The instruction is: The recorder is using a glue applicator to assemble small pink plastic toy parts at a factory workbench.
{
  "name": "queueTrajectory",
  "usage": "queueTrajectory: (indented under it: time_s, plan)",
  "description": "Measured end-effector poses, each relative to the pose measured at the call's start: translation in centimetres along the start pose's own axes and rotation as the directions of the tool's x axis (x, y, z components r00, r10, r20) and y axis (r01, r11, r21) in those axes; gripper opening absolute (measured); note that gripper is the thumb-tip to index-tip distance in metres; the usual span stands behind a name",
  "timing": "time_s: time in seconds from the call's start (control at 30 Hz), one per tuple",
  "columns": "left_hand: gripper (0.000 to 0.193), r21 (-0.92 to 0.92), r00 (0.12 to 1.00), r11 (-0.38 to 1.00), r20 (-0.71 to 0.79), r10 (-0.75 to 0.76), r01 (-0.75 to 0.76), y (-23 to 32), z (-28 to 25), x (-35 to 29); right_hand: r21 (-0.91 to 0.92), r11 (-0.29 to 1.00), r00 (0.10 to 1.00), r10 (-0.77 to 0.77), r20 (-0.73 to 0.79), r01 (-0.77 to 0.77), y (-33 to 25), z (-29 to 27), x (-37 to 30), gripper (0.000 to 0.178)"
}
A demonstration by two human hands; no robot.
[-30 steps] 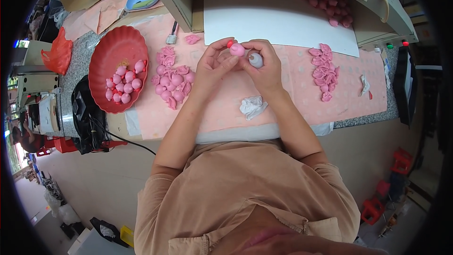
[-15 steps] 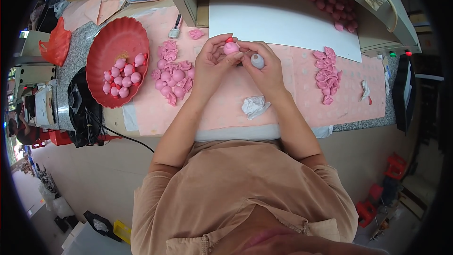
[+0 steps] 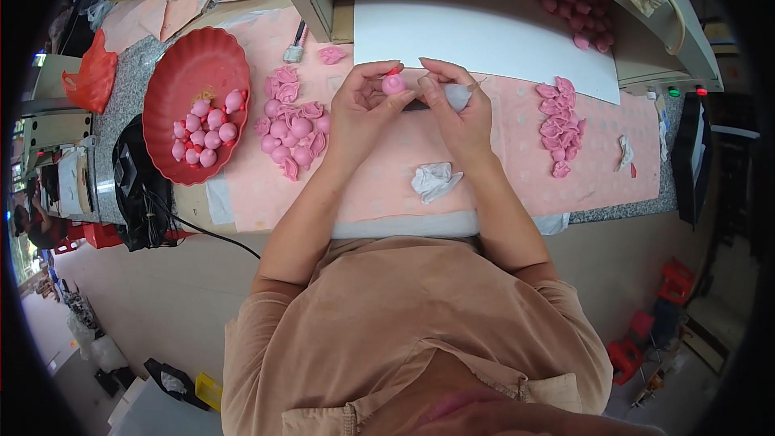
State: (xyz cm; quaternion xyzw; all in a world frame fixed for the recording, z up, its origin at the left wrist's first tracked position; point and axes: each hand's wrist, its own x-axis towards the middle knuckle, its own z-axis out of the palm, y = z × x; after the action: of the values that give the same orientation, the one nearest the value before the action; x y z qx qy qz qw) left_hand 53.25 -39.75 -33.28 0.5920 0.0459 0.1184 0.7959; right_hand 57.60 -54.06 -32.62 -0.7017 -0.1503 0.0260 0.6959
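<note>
My left hand [image 3: 363,101] pinches a small pink ball [image 3: 393,84] with a red piece on its top. My right hand [image 3: 460,113] is closed round a small whitish squeeze bottle [image 3: 457,98], whose thin tip points away to the right. The right thumb and forefinger come together near the ball but stay apart from it; whether they pinch anything small I cannot see. Left of my hands, several pink balls [image 3: 301,127] lie among pink petal-shaped pieces [image 3: 288,74]. A crumpled white tissue [image 3: 436,183] rests between my forearms.
A red scalloped bowl [image 3: 202,48] with several pink-and-red balls stands at the left. More pink petal pieces [image 3: 559,125] lie to the right. Beyond my hands, a lamp-lit housing [image 3: 686,56] overhangs white paper [image 3: 484,48] bearing further balls. A brush [image 3: 295,44] lies near its left wall.
The bottle has turned in my right hand, so its tip now points away from the ball. My right fingers have drawn slightly apart from my left hand, which still holds the ball.
</note>
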Motion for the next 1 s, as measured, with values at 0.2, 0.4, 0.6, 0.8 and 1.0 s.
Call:
queueTrajectory:
  time_s: [0.2, 0.4, 0.6, 0.8, 1.0]
  plan:
    - [0.038, 0.038, 0.999, 0.998, -0.026, 0.043, -0.042, 0.0, -0.6, -0.1, -0.009, 1.000, 1.000, 0.004, 0.011, -0.004, -0.3, 0.6, 0.1, 0.026]
    - [0.037, 0.407, 0.992, 0.908, -0.030, 0.120, -0.098, 4.9, -1.8, -0.6, 0.067, 0.991, 0.993, 0.119, -0.024, -0.117, -1.2, 0.0, -0.5, 0.025]
    - [0.036, 0.958, 0.889, 0.283, -0.167, 0.427, 0.045, 9.9, -13.0, -1.1, 0.287, 0.949, 0.990, 0.109, 0.093, -0.131, -4.6, 0.1, -1.5, 0.016]
    - [0.034, 0.998, 0.929, 0.052, 0.003, 0.369, -0.024, 8.6, -19.9, -1.9, 0.847, 0.433, 0.494, -0.688, 0.532, -0.309, -16.4, -2.0, -3.2, 0.014]
    - [0.030, 0.998, 0.880, -0.060, 0.044, 0.472, -0.018, 8.1, -17.8, -0.9, 0.806, 0.434, 0.376, -0.724, 0.578, -0.402, -18.0, -3.8, -5.2, 0.009]
